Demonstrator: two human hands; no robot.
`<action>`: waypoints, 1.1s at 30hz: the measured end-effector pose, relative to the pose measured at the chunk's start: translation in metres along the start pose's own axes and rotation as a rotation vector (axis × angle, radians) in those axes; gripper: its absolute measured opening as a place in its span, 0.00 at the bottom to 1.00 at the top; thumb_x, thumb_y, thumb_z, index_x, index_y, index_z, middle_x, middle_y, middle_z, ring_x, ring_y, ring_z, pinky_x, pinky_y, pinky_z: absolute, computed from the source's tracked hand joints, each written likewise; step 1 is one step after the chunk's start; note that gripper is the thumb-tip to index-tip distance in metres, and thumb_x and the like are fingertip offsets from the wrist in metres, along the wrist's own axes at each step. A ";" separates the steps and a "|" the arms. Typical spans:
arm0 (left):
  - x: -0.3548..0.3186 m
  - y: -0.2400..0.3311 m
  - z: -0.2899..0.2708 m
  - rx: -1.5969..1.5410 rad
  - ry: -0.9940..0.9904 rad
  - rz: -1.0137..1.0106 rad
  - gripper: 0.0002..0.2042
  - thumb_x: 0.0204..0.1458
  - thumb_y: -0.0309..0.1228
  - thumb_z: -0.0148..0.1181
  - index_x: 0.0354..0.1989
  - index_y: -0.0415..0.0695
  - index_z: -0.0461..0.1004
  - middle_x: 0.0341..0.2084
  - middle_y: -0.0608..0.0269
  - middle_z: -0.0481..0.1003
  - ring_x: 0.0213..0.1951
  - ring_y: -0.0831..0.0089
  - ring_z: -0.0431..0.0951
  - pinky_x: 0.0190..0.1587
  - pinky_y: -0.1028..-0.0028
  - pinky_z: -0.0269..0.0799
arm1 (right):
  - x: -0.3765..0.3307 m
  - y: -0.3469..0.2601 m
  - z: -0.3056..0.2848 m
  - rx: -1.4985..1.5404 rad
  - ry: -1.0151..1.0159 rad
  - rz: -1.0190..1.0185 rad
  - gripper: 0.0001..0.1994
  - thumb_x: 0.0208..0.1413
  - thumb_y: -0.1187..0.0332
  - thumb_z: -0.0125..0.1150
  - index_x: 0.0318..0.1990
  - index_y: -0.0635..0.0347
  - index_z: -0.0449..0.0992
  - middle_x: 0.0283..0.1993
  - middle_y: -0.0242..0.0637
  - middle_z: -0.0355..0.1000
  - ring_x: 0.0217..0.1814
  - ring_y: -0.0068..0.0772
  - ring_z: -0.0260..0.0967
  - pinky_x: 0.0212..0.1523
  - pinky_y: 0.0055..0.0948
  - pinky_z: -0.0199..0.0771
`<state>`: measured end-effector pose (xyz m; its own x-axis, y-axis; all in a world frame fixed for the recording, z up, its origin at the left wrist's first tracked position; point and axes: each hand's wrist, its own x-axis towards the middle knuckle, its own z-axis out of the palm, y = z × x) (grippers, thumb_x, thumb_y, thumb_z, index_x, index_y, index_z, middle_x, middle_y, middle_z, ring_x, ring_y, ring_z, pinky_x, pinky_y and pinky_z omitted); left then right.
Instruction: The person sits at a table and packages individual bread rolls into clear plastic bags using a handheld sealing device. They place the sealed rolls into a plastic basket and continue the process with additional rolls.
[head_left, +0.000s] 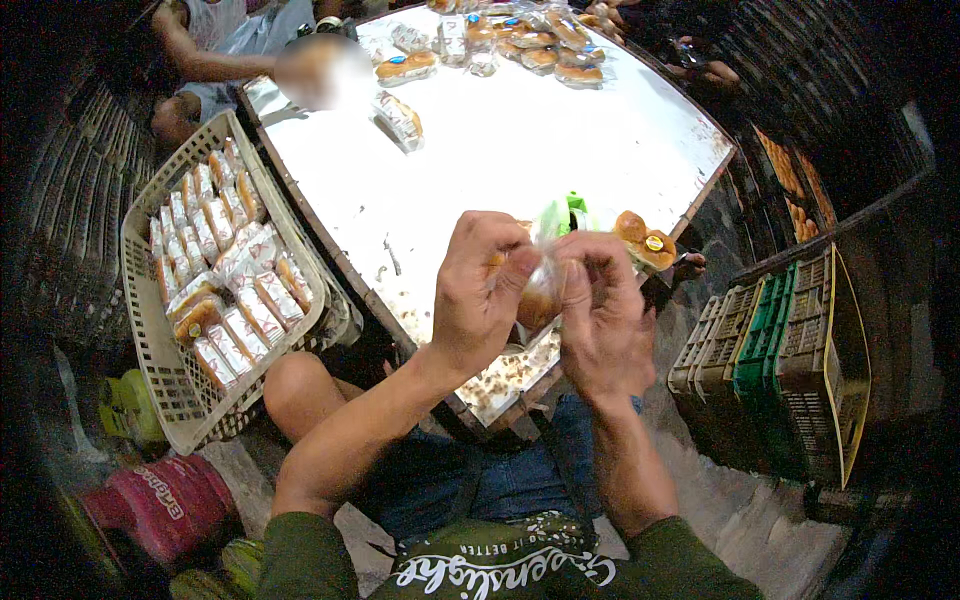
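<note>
Above the near corner of the white table [320, 175], I hold a small clear plastic bag [540, 302] with a brown bread roll showing inside. My left hand [478, 292] pinches the gathered top of the bag between thumb and curled fingers. On the bag's other side my right hand [606, 315] is closed too, its thumb against the bent fingers. Much of the bag is hidden behind both hands. Just beyond them lies a green and clear plastic wrapper [572, 212]. Unwrapped round buns [643, 240] with a yellow sticker sit to the right of my hand.
A cream plastic basket [150, 345] at the left holds several wrapped breads [240, 280]. Another wrapped bread [400, 120] lies on the table, with a pile of packed breads [535, 45] at the far edge. Stacked crates [765, 340] stand right. Another person's arm [215, 62] reaches in at upper left.
</note>
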<state>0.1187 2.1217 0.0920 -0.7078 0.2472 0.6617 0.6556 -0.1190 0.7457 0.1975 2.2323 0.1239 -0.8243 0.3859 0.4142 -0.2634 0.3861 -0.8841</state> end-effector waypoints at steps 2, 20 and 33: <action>-0.002 0.012 -0.002 0.019 0.145 -0.058 0.07 0.61 0.31 0.54 0.37 0.39 0.68 0.34 0.57 0.70 0.38 0.64 0.69 0.45 0.69 0.66 | -0.004 -0.006 -0.005 -0.182 0.122 -0.145 0.03 0.61 0.74 0.55 0.37 0.64 0.69 0.48 0.43 0.67 0.52 0.36 0.65 0.52 0.31 0.67; 0.012 0.004 -0.006 -0.302 0.429 -0.254 0.09 0.67 0.33 0.43 0.39 0.39 0.62 0.25 0.68 0.64 0.27 0.82 0.62 0.32 0.80 0.63 | 0.015 -0.008 0.054 0.518 0.254 0.009 0.09 0.69 0.64 0.41 0.48 0.59 0.58 0.34 0.46 0.74 0.36 0.35 0.75 0.40 0.32 0.77; -0.004 -0.005 0.002 -0.153 0.423 0.134 0.22 0.61 0.41 0.55 0.52 0.35 0.59 0.45 0.52 0.62 0.51 0.62 0.63 0.49 0.66 0.66 | 0.023 0.009 0.047 0.577 0.280 0.047 0.08 0.69 0.63 0.45 0.43 0.57 0.60 0.34 0.41 0.75 0.36 0.30 0.73 0.44 0.27 0.72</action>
<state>0.1186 2.1236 0.0853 -0.6857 -0.1895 0.7028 0.7244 -0.2716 0.6336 0.1527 2.2054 0.1154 -0.7000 0.6261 0.3436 -0.5216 -0.1195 -0.8448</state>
